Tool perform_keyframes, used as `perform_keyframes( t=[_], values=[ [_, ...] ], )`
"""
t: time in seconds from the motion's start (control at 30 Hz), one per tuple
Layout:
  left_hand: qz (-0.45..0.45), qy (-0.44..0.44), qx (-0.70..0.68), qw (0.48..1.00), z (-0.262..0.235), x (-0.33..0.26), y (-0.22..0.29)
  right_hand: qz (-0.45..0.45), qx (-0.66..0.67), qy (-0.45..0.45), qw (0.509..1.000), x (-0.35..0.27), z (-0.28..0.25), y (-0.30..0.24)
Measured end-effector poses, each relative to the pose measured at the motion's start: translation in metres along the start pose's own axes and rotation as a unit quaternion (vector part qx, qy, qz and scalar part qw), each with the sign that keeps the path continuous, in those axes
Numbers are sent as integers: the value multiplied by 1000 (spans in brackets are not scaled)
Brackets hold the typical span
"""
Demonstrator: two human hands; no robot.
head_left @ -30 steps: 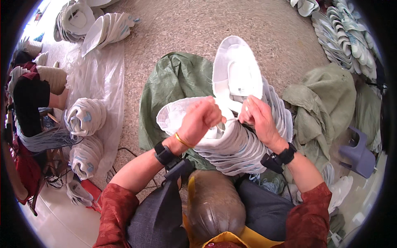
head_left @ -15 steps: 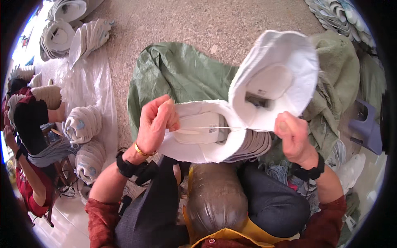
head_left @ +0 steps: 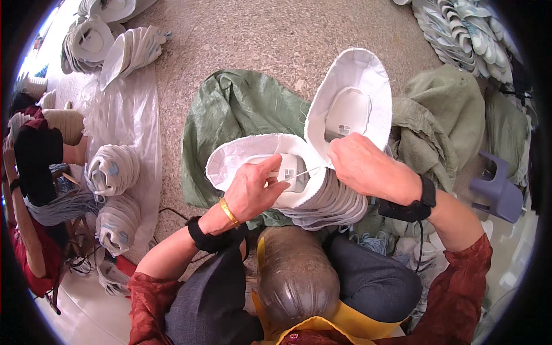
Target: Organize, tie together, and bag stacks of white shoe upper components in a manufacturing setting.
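Two white shoe uppers with pale insoles lie in front of me, joined at their heel ends. The left upper (head_left: 227, 158) points to the left, and the right upper (head_left: 376, 86) stands with its toe away from me. A thin white cord (head_left: 308, 172) runs between my hands where the uppers meet. My left hand (head_left: 253, 192) pinches one end over the left upper's opening. At the heel of the right upper, my right hand (head_left: 362, 164) is closed on the cord; its fingertips are partly hidden. Beneath the uppers hangs a packed stack of grey-white uppers (head_left: 330, 204).
A brown, film-wrapped rounded form (head_left: 299, 270) sits between my legs. Green sacks (head_left: 247, 109) lie around the uppers. Stacked uppers stand at left (head_left: 115, 169) and far right (head_left: 460, 34). A purple plastic stool (head_left: 500, 190) is at right. Another person's arm (head_left: 26, 224) shows at far left.
My hands have come closer together, and the cord between them is shorter. My right hand has moved left onto the joined heels. The right upper now stands further left and more upright.
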State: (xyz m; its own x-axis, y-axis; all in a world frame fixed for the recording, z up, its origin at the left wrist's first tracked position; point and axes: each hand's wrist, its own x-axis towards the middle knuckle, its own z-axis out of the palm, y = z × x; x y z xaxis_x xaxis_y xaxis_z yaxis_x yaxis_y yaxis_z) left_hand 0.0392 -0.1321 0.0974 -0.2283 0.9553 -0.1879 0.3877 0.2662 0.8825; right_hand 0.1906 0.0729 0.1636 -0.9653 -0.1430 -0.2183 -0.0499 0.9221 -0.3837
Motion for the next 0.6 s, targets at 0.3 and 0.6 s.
perform_keyframes(
  t=[0.3, 0.6],
  values=[
    [11, -25, -10, 1000, 18, -6, -12, 177, 206, 51, 961, 11, 23, -5],
    [115, 1, 150, 982, 5, -2, -6, 191, 109, -55, 974, 16, 7, -1]
  ],
)
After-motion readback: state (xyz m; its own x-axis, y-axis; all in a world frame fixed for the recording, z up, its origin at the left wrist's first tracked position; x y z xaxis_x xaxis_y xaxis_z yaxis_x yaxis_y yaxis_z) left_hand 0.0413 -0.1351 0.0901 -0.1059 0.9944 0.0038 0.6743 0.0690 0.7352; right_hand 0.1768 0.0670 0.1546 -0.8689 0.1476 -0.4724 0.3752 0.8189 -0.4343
